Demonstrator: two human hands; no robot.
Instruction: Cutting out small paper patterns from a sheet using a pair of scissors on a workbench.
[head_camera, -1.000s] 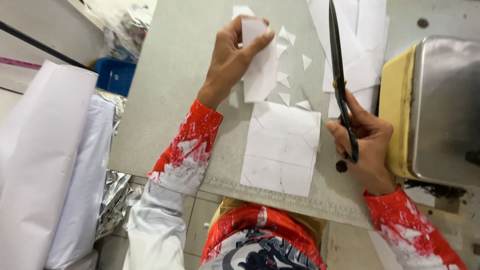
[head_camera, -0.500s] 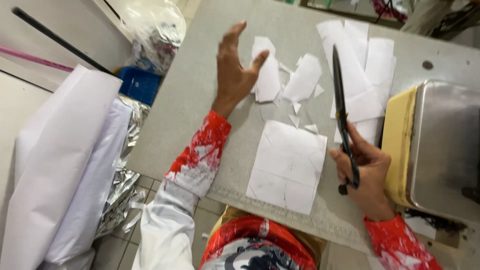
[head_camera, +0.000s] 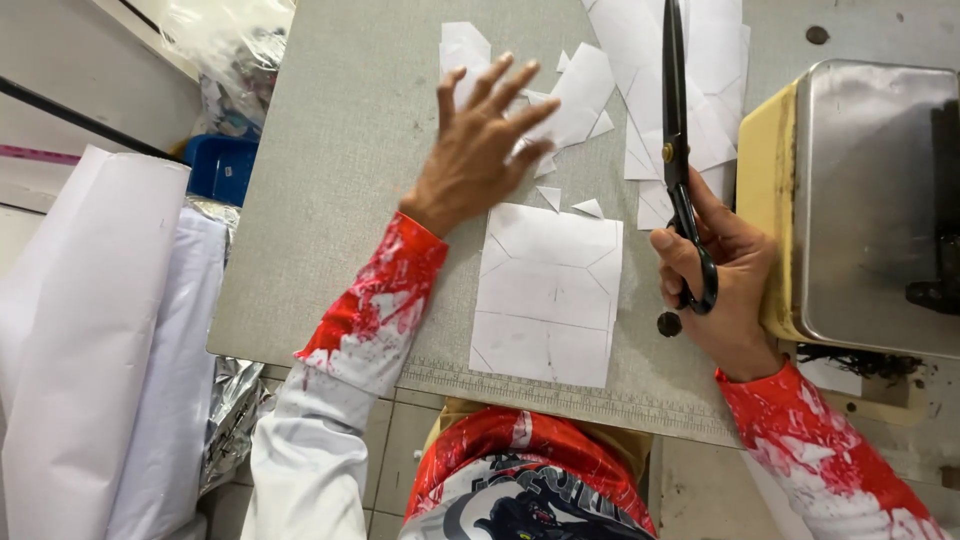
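Note:
My left hand (head_camera: 478, 150) hovers open with fingers spread over the grey table (head_camera: 340, 200), just above small white paper scraps (head_camera: 575, 100). It holds nothing. My right hand (head_camera: 722, 275) grips the handles of long black scissors (head_camera: 678, 150), whose blades point away from me and look shut. Between my hands lies a white paper sheet (head_camera: 550, 295) marked with pencil lines, flat near the table's front edge. More cut white paper pieces (head_camera: 700, 60) lie under the scissor blades.
A metal sewing-machine bed (head_camera: 870, 200) on a yellowish base stands at the right. Rolls of white fabric or paper (head_camera: 90, 350) lean at the left, beside a blue box (head_camera: 220, 165) and crinkled plastic bags (head_camera: 235, 45). A ruler strip runs along the table's near edge (head_camera: 560, 395).
My left hand let go of the small paper piece it held and now spreads open lower down. The scissors stay in my right hand.

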